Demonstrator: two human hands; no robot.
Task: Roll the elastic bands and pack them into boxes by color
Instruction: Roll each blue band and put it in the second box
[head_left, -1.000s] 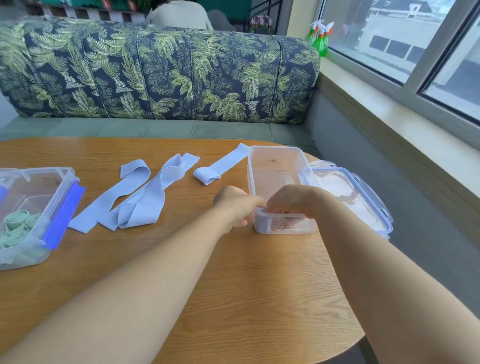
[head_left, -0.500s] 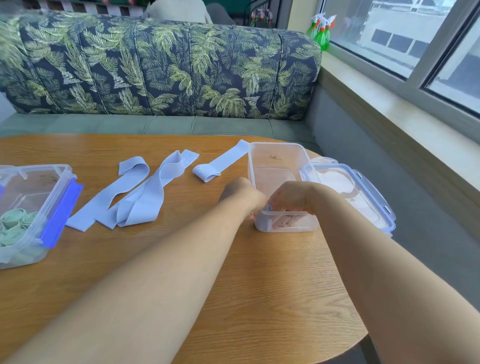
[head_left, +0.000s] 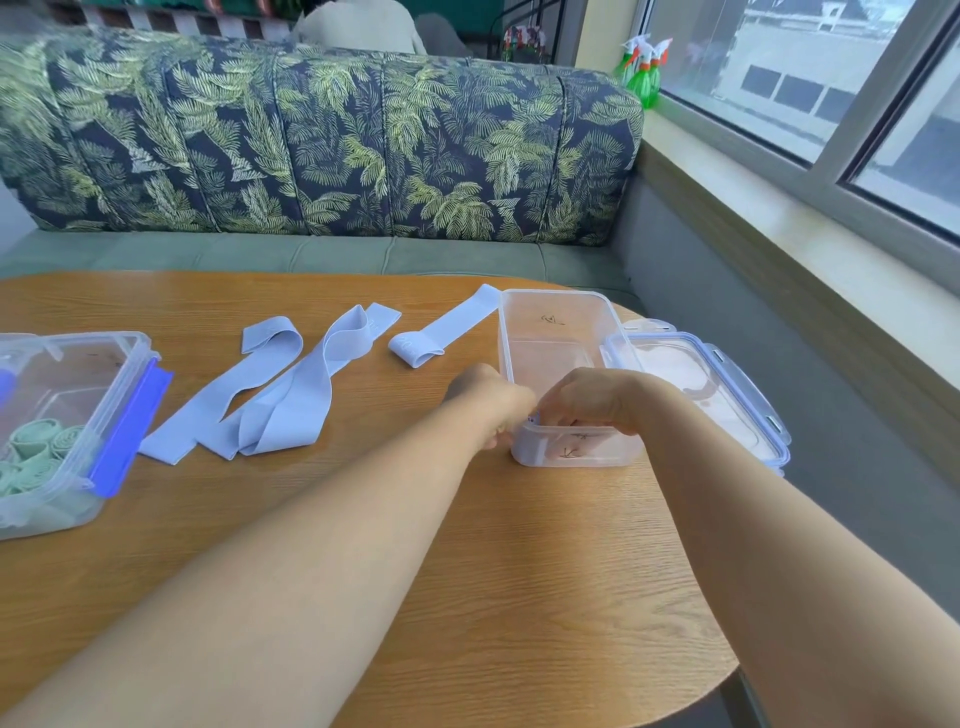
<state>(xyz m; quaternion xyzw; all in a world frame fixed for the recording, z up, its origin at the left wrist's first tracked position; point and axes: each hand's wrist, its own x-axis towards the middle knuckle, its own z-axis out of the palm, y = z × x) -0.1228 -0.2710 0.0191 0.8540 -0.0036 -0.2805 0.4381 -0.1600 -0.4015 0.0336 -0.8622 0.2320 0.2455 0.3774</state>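
View from my head camera, looking down at a round wooden table (head_left: 363, 545). Both of my bare arms reach up from the bottom of the frame and meet just right of centre.

My left hand (head_left: 491, 402) and right hand (head_left: 587, 402) are side by side at the near left corner of an open clear box (head_left: 558, 322). The right hand's fingers curl down over the rim and seem to pinch a lilac roll (head_left: 533, 417). Only a sliver of it shows between the hands. The left hand's fingers are curled against the outside of that corner. I cannot tell whether they hold the roll or steady the box.

The box's lid (head_left: 748, 384) lies just right of it. Left of centre, loose lilac bands (head_left: 280, 410) lie flat and overlapping, and a partly rolled band (head_left: 441, 332) sits above the hands, its far end touching the clear box. At the left edge, a second box (head_left: 130, 395) holds green rolls (head_left: 36, 441).

My judgement on handling: these bands look light, soft and stretchy, so a roll will probably spring open once released. I would squeeze it across the coil with thumb and fingertips and keep the loose end trapped. Setting it against the box wall should stop it unwinding. The box looks light and may slide on the smooth wood, so one hand should steady it.
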